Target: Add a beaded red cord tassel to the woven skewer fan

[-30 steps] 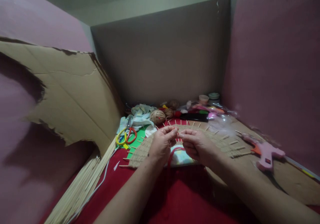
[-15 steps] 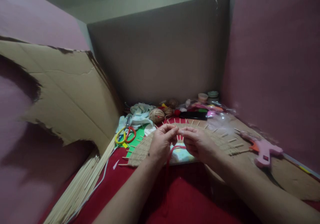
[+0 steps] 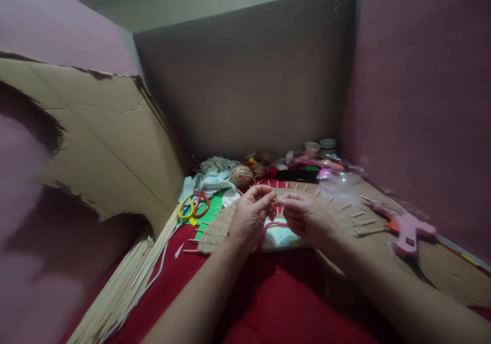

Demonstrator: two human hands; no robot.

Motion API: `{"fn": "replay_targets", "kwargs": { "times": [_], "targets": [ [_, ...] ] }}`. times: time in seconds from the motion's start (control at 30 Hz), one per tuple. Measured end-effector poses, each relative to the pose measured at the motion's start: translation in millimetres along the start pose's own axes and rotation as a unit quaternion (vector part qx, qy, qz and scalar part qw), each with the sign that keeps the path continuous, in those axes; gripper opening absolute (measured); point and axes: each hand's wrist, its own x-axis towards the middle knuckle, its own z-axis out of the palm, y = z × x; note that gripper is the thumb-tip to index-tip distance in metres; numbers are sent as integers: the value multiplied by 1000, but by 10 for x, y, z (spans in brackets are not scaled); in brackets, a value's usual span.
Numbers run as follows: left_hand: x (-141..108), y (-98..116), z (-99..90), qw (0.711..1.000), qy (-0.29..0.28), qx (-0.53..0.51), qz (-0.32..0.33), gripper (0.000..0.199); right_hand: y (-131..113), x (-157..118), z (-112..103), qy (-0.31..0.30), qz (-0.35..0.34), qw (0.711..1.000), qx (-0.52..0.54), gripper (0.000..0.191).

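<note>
My left hand and my right hand meet fingertip to fingertip over a woven twine arch with thin sticks poking out of its edge. Both are closed in a pinch. Red yarn hangs down by my left hand and loops across towards my right; a bit of red shows between the fingertips. What each pinch holds is too small to make out for certain. A pale patterned cloth lies beneath my hands.
Scissors and a bundle of sticks are on the left. Twine balls sit behind the arch. A pink glue gun rests on cardboard at the right. Torn cardboard leans at the left wall.
My left fingertips have shifted and spread slightly, with red now showing between them and my right fingers. The view has tilted a little; the surrounding things stay in place.
</note>
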Motion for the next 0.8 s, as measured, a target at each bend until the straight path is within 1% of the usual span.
{"fn": "replay_targets", "kwargs": {
  "times": [0.07, 0.1, 0.23, 0.4, 0.6, 0.8],
  "targets": [
    [0, 0, 5, 1000, -5, -2, -7, 37, 5, 2, -12, -3, -3, 1000, 1, 26],
    [-1, -2, 6, 1000, -8, 1, -11, 38, 9, 1, -19, -4, -5, 1000, 2, 26],
    [-6, -25, -4, 1000, -4, 16, -9, 28, 36, -9, -42, -4, -4, 1000, -3, 27],
    [-2, -70, -14, 1000, 5, 23, 12, 28, 46, -18, -32, -7, 8, 1000, -20, 32],
    [-2, -106, -27, 999, -3, 36, 24, 25, 53, -24, -62, -25, 28, 999, -20, 28],
    [2, -101, -38, 998, -11, 64, 27, 21, 66, -2, -84, -21, 31, 999, -33, 28]
  ]
}}
